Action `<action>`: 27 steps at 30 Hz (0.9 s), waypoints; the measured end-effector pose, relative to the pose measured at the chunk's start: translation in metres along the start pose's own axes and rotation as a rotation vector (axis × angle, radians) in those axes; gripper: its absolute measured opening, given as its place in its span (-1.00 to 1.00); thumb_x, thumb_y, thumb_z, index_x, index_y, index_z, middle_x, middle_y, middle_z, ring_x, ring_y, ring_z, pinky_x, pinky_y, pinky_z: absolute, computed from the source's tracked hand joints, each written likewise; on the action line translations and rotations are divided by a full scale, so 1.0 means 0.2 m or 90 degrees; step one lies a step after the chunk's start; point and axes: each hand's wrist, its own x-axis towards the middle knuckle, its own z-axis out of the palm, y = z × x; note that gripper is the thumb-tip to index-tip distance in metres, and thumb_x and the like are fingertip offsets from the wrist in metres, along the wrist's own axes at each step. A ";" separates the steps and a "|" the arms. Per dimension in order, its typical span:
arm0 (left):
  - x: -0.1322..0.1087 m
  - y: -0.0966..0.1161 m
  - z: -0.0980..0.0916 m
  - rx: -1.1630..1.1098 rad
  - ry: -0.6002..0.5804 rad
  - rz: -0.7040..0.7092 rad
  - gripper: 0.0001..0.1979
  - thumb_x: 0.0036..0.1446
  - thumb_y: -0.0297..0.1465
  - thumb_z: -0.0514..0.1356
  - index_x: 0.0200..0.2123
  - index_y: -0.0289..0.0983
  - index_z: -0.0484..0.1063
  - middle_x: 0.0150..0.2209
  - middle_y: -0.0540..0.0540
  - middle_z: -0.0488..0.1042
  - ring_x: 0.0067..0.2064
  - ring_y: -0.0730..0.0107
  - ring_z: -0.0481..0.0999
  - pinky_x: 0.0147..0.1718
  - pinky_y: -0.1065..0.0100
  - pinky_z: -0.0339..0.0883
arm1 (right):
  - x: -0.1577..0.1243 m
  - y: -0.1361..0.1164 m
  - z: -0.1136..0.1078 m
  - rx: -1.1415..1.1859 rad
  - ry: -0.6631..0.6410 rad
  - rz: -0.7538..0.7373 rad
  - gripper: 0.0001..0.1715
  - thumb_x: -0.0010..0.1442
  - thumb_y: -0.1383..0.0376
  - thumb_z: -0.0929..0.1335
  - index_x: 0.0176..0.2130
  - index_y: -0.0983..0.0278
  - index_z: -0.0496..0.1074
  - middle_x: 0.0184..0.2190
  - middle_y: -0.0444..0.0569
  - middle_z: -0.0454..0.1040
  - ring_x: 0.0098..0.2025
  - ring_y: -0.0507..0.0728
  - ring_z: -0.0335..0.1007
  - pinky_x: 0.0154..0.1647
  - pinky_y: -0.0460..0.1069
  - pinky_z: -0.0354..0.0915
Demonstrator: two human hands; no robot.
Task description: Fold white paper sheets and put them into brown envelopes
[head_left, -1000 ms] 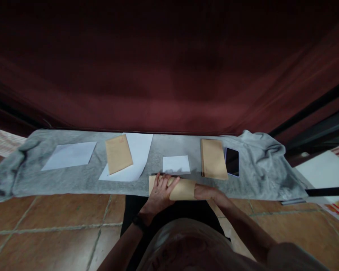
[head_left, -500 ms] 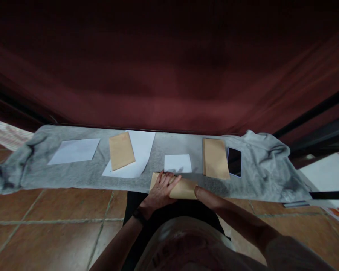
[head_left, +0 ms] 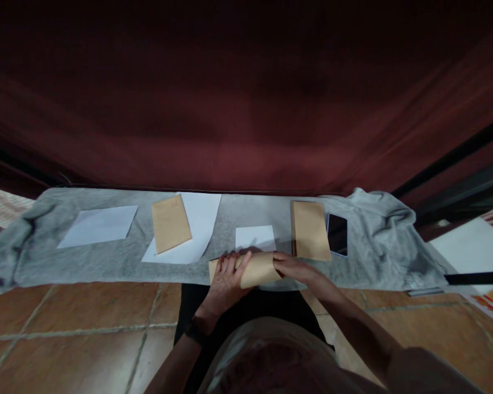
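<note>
Partly unseen, right hand [head_left: 288, 266] at envelope [head_left: 259, 270]

Passage lies along the front edge of the worktop [head_left: 102, 268], left of the left hand [head_left: 228, 273]. Red panel [head_left: 238, 164] bounds the rear edge; bunched cloth [head_left: 388, 219] obstructs the right end.

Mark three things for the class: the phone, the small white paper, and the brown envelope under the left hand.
Phone [head_left: 337, 235], head view: middle of its dark screen.
Small white paper [head_left: 254, 236], head view: middle of its visible face.
Brown envelope [head_left: 259, 270], head view: its uncovered upper side.
</note>
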 end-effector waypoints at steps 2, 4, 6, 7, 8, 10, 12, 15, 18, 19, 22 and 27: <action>-0.05 -0.03 0.00 0.026 0.024 -0.064 -0.01 0.06 -0.18 0.39 0.46 -0.29 0.03 0.16 -0.36 0.41 0.20 -0.14 0.40 0.28 -0.10 0.14 | 0.06 0.01 -0.03 -0.016 0.029 0.007 -0.65 0.43 0.12 0.29 0.04 0.23 0.52 -0.14 -0.03 0.62 -0.14 0.15 0.57 -0.11 0.02 0.49; -0.09 -0.06 -0.01 0.046 0.043 -0.114 0.02 0.04 -0.20 0.40 0.46 -0.32 0.01 0.13 -0.37 0.42 0.17 -0.15 0.42 0.25 -0.09 0.19 | 0.12 0.01 -0.05 -0.118 0.123 0.024 -0.66 0.44 0.18 0.26 0.06 0.21 0.51 -0.10 0.01 0.62 -0.09 0.16 0.58 -0.05 0.02 0.47; -0.14 -0.09 -0.02 0.054 0.052 -0.150 0.03 0.04 -0.22 0.40 0.46 -0.34 -0.03 0.12 -0.36 0.42 0.16 -0.14 0.42 0.22 -0.07 0.22 | 0.17 0.02 -0.05 -0.294 0.223 0.062 -0.66 0.41 0.19 0.31 0.11 0.21 0.48 0.01 0.10 0.58 0.03 0.21 0.55 0.07 0.06 0.42; -0.15 -0.09 -0.03 0.057 0.055 -0.165 0.03 0.05 -0.23 0.40 0.46 -0.34 -0.04 0.11 -0.35 0.42 0.16 -0.13 0.42 0.21 -0.05 0.23 | 0.20 0.02 -0.04 -0.376 0.254 0.088 -0.62 0.39 0.17 0.34 0.14 0.23 0.45 0.06 0.16 0.55 0.08 0.25 0.52 0.10 0.07 0.40; -0.16 -0.10 -0.04 0.059 0.058 -0.179 0.03 0.05 -0.23 0.40 0.46 -0.34 -0.04 0.11 -0.35 0.41 0.16 -0.13 0.42 0.21 -0.05 0.24 | 0.22 0.02 -0.02 -0.442 0.270 0.114 -0.55 0.37 0.13 0.37 0.16 0.27 0.42 0.10 0.23 0.52 0.12 0.29 0.50 0.11 0.08 0.39; -0.17 -0.09 -0.04 0.065 0.066 -0.204 0.03 0.06 -0.22 0.40 0.46 -0.33 -0.05 0.11 -0.34 0.41 0.16 -0.13 0.42 0.20 -0.04 0.25 | 0.27 0.01 0.03 -0.521 0.278 0.156 -0.39 0.34 0.06 0.40 0.21 0.38 0.36 0.14 0.36 0.47 0.14 0.36 0.48 0.09 0.10 0.40; -0.17 -0.08 -0.04 0.071 0.074 -0.226 0.05 0.04 -0.21 0.41 0.46 -0.33 -0.06 0.11 -0.34 0.40 0.15 -0.13 0.42 0.19 -0.05 0.25 | 0.30 0.00 0.07 -0.550 0.274 0.181 -0.29 0.31 0.04 0.42 0.22 0.47 0.32 0.13 0.43 0.46 0.13 0.40 0.49 0.06 0.11 0.41; -0.16 -0.08 -0.04 0.081 0.079 -0.245 0.07 0.03 -0.21 0.42 0.46 -0.33 -0.07 0.12 -0.34 0.40 0.16 -0.14 0.42 0.20 -0.06 0.24 | 0.33 -0.02 0.09 -0.534 0.263 0.214 -0.34 0.31 0.07 0.43 0.18 0.48 0.33 0.07 0.40 0.51 0.11 0.39 0.51 0.06 0.10 0.39; -0.15 -0.08 -0.04 0.082 0.077 -0.252 0.07 0.01 -0.22 0.43 0.46 -0.33 -0.06 0.14 -0.34 0.39 0.17 -0.14 0.41 0.21 -0.07 0.22 | 0.34 -0.02 0.08 -0.510 0.264 0.229 -0.44 0.31 0.10 0.42 0.12 0.44 0.37 0.02 0.34 0.55 0.10 0.37 0.51 0.08 0.08 0.37; -0.15 -0.07 -0.04 0.080 0.078 -0.254 0.07 0.02 -0.22 0.43 0.46 -0.32 -0.06 0.14 -0.34 0.39 0.17 -0.14 0.41 0.21 -0.08 0.22 | 0.34 -0.02 0.08 -0.511 0.271 0.223 -0.46 0.31 0.11 0.42 0.11 0.44 0.38 0.01 0.34 0.55 0.11 0.37 0.51 0.09 0.09 0.37; -0.15 -0.07 -0.05 0.073 0.084 -0.259 0.05 0.03 -0.22 0.42 0.46 -0.29 -0.06 0.16 -0.34 0.38 0.18 -0.15 0.41 0.20 -0.09 0.22 | 0.34 0.00 0.09 -0.514 0.296 0.180 -0.53 0.28 0.15 0.44 0.05 0.39 0.42 0.02 0.35 0.54 0.13 0.39 0.47 0.13 0.12 0.34; -0.16 -0.07 -0.04 0.073 0.082 -0.265 0.08 0.04 -0.23 0.41 0.48 -0.31 -0.11 0.15 -0.36 0.39 0.19 -0.17 0.40 0.20 -0.11 0.22 | 0.30 0.02 0.10 -0.363 0.311 0.113 -0.78 0.31 0.27 0.38 -0.05 0.28 0.44 -0.02 0.27 0.56 0.09 0.35 0.51 0.08 0.13 0.38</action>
